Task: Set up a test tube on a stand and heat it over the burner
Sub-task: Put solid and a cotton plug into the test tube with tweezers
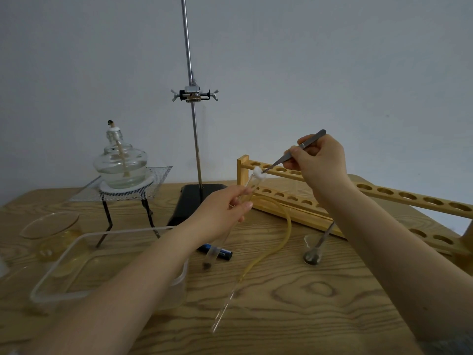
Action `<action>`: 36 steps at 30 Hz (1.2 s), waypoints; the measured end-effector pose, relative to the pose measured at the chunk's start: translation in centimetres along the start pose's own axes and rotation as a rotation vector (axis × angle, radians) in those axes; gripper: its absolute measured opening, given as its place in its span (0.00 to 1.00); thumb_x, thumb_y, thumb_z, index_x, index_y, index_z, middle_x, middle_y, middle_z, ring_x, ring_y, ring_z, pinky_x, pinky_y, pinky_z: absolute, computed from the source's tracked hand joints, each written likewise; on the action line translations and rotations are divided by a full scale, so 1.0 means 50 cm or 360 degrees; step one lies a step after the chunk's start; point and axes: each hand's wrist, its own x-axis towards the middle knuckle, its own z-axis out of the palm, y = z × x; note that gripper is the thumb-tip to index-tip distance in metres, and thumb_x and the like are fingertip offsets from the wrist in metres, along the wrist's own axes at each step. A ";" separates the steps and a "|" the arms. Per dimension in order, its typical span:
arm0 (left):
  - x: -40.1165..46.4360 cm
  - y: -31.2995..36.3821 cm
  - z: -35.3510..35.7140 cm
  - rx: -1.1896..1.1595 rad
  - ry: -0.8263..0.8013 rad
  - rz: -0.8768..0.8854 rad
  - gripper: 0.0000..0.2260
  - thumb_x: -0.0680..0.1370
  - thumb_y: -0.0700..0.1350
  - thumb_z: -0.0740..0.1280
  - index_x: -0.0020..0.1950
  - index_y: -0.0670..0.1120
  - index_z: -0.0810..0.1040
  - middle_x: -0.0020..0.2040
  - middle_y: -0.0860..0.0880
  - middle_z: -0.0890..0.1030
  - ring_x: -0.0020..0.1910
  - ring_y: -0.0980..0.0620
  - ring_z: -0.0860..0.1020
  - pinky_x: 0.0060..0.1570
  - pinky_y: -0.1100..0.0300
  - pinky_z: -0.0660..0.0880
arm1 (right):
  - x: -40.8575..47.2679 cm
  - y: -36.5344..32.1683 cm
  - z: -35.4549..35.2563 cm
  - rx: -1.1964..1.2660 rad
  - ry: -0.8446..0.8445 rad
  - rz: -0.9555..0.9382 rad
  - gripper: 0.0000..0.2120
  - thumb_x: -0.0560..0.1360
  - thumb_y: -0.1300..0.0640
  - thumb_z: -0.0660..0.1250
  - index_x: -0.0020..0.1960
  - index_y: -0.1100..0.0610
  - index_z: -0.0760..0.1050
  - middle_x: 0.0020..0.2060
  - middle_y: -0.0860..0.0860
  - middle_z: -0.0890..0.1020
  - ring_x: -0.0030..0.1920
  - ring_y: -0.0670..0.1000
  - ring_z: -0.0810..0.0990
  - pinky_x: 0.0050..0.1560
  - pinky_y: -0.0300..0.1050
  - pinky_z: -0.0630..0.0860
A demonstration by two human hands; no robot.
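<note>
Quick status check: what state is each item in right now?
test tube: tilted, held by left hand
cotton wad: at tube mouth, pinched by tweezers
right hand: gripping tweezers
burner: uncapped, no flame visible
clamp: empty
rack: empty

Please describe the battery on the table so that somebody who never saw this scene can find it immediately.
Start at the black base of the metal stand in the middle of the wooden table. Just in front of that base lies the battery, partly behind the test tube that the left hand holds. It is the only dark cylinder with a blue band and printed letters.
</note>
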 end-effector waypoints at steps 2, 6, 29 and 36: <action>-0.001 -0.001 0.002 0.0007 -0.0004 -0.0002 0.18 0.79 0.46 0.62 0.69 0.52 0.69 0.41 0.54 0.77 0.38 0.61 0.76 0.48 0.62 0.73 | -0.001 0.001 0.000 -0.0034 -0.0023 -0.0006 0.06 0.76 0.64 0.66 0.52 0.58 0.71 0.41 0.57 0.83 0.36 0.50 0.84 0.41 0.40 0.81; -0.003 -0.003 0.002 0.0082 -0.0022 0.0020 0.17 0.79 0.46 0.62 0.69 0.52 0.68 0.43 0.54 0.77 0.41 0.61 0.77 0.51 0.61 0.74 | -0.005 0.003 0.000 -0.0083 -0.0100 -0.0013 0.06 0.76 0.65 0.65 0.52 0.59 0.71 0.41 0.57 0.83 0.35 0.50 0.84 0.38 0.38 0.81; 0.001 -0.005 0.010 0.0184 -0.0028 0.0025 0.17 0.79 0.49 0.61 0.69 0.53 0.68 0.45 0.52 0.79 0.45 0.59 0.78 0.50 0.61 0.73 | -0.005 0.010 -0.009 -0.0037 -0.0135 0.0043 0.06 0.76 0.65 0.65 0.52 0.61 0.72 0.43 0.60 0.82 0.37 0.51 0.84 0.43 0.44 0.83; 0.000 -0.002 0.015 0.0173 -0.0025 0.0043 0.17 0.79 0.49 0.62 0.68 0.54 0.69 0.45 0.52 0.79 0.45 0.60 0.78 0.49 0.63 0.73 | -0.014 0.019 0.001 -0.0139 -0.0175 -0.0021 0.05 0.77 0.64 0.65 0.52 0.59 0.71 0.42 0.57 0.83 0.37 0.50 0.84 0.42 0.41 0.82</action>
